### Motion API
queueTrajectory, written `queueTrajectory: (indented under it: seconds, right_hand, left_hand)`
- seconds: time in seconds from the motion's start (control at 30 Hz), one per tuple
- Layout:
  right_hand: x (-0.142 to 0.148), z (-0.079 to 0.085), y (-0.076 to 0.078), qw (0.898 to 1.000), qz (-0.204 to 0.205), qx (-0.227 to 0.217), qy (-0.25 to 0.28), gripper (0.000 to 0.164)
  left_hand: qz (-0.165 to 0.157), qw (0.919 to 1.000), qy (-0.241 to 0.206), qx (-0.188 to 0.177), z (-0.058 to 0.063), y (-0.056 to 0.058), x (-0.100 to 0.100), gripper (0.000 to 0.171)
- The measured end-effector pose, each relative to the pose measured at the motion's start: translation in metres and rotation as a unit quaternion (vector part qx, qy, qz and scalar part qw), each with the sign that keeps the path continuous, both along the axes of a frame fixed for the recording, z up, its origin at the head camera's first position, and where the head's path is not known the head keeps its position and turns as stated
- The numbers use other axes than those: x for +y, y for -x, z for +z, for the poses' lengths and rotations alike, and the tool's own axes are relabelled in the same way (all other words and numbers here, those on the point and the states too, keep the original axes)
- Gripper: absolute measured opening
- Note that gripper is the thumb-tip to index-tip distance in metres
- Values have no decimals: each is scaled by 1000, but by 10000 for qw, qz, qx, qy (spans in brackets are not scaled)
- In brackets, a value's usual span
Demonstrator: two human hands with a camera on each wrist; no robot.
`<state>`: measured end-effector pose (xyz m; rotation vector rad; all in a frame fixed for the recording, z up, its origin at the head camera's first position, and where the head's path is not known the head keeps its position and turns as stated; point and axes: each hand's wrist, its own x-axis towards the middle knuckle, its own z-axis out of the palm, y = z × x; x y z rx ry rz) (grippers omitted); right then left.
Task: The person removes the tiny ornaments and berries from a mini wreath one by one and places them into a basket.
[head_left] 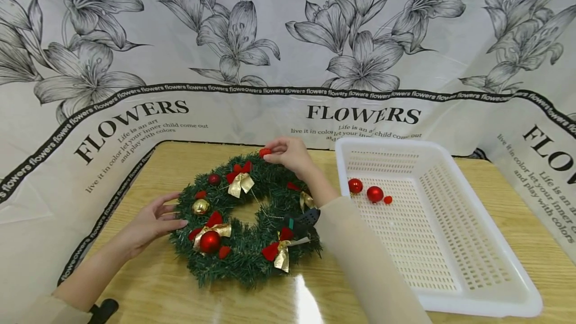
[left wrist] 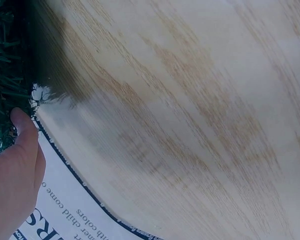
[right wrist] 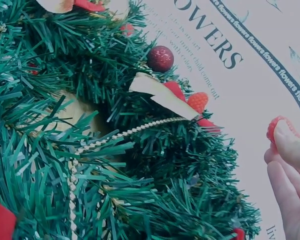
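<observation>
A green wreath (head_left: pixel 243 269) lies on the table, dressed with red-and-gold bows (head_left: pixel 240 179), a gold ball (head_left: pixel 200 207), a shiny red ball (head_left: pixel 210 242) and a beaded chain (right wrist: pixel 125 131). At its left edge my left hand (head_left: pixel 150 226) grips the needles, thumb over the top and fingers along the side. My right hand (head_left: pixel 290 156) pinches a small bumpy red berry (right wrist: pixel 277 131) between thumb and fingers, right above the wreath's far edge. Another red berry (right wrist: pixel 198 101) sits beside a bow there.
To the right stands a white plastic basket (head_left: pixel 472 204). Inside it are two red balls (head_left: pixel 375 194) and a small red berry (head_left: pixel 388 200). A flower-printed cloth (head_left: pixel 270 119) rises behind the wooden table (head_left: pixel 153 284).
</observation>
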<state>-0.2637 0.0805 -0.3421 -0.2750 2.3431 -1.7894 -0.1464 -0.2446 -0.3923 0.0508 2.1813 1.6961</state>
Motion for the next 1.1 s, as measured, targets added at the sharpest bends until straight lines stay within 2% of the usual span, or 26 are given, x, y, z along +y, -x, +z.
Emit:
queueTrajectory:
  seconds: [0.57, 0.83, 1.1]
  right_hand:
    - [36, 18, -5, 9999, -8, -134, 8, 31]
    - [59, 19, -3, 9997, -209, -52, -87, 33]
    - [77, 16, -5, 9997, -225, -7, 27, 34]
  left_hand:
    - [-11, 10000, 13, -26, 2, -1, 1, 87]
    - [-10, 10000, 24, -33, 2, -2, 2, 87]
    - [-18, 10000, 67, -19, 3, -3, 2, 87]
